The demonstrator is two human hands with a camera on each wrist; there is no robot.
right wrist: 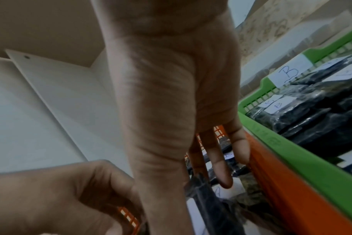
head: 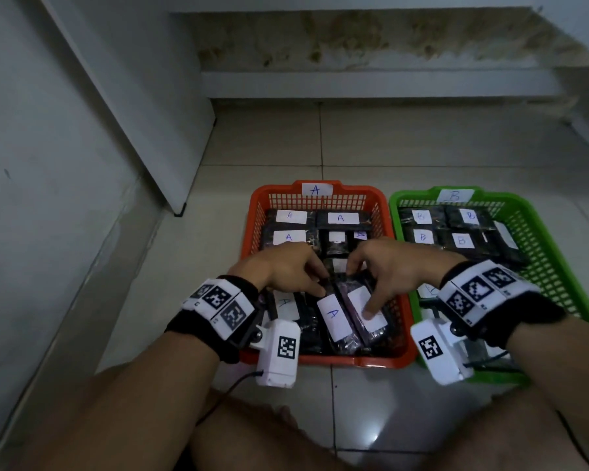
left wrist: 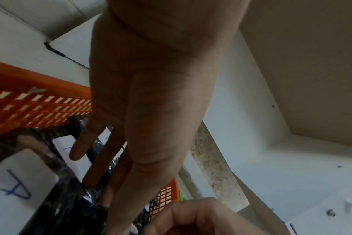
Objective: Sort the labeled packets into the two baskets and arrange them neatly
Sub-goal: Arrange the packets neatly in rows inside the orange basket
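The orange basket (head: 354,361) tagged A holds several dark packets with white A labels. My left hand (head: 320,285) pinches the far end of a packet labelled A (head: 333,317) near the basket's front. My right hand (head: 361,287) grips the tilted packet (head: 376,322) beside it, with the thumb on its white label and the fingers over its far end. The wrist views show my left hand (left wrist: 103,190) and right hand (right wrist: 207,174) reaching down among the packets. One label (head: 360,235) in the orange basket looks like a B. The green basket (head: 415,194) tagged B holds B packets (head: 422,236).
Both baskets sit side by side on a tiled floor (head: 371,144). A white panel (head: 143,124) leans along the left wall, and a stained step (head: 371,83) runs behind. My bare knees (head: 252,436) are at the bottom edge, with a cable (head: 232,385) trailing from the left wrist camera.
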